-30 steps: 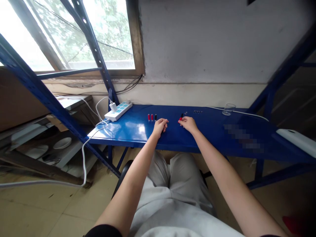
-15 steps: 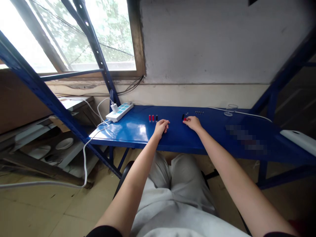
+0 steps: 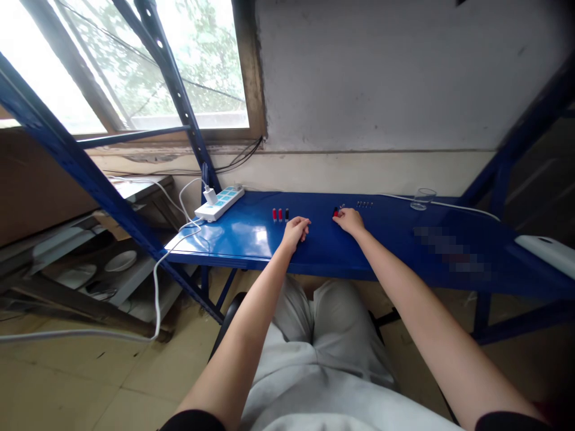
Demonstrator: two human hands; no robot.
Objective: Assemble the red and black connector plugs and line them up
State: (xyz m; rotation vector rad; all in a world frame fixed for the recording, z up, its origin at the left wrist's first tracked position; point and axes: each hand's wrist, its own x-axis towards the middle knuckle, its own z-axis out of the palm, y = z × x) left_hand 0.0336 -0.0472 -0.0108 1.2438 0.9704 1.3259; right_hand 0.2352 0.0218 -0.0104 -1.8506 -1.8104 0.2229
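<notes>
At the middle of the blue table [image 3: 314, 257], my right hand [image 3: 350, 221] pinches a small red piece [image 3: 336, 214] between thumb and fingertips. A small black piece [image 3: 335, 209] touches or lies right behind it, partly hidden. A tiny shiny part [image 3: 342, 206] is just past the fingertips. My left hand [image 3: 296, 232] rests loosely curled on the table, with nothing visible in it. Beyond it stand two small red cylinders with pale lower ends, the left one [image 3: 274, 215] and the right one [image 3: 280, 215], beside a similar black cylinder [image 3: 287, 215].
Several tiny metal pins [image 3: 365, 205] lie in a row at the back. To their right is a clear glass [image 3: 423, 199]. A white power strip [image 3: 219, 203] with a plug and cable sits at the left end. A white object [image 3: 545, 254] lies at the right edge.
My right hand has shifted slightly away from me with the red piece, which now overlaps the black piece. My left hand has stayed in place. The view has shifted a little.
</notes>
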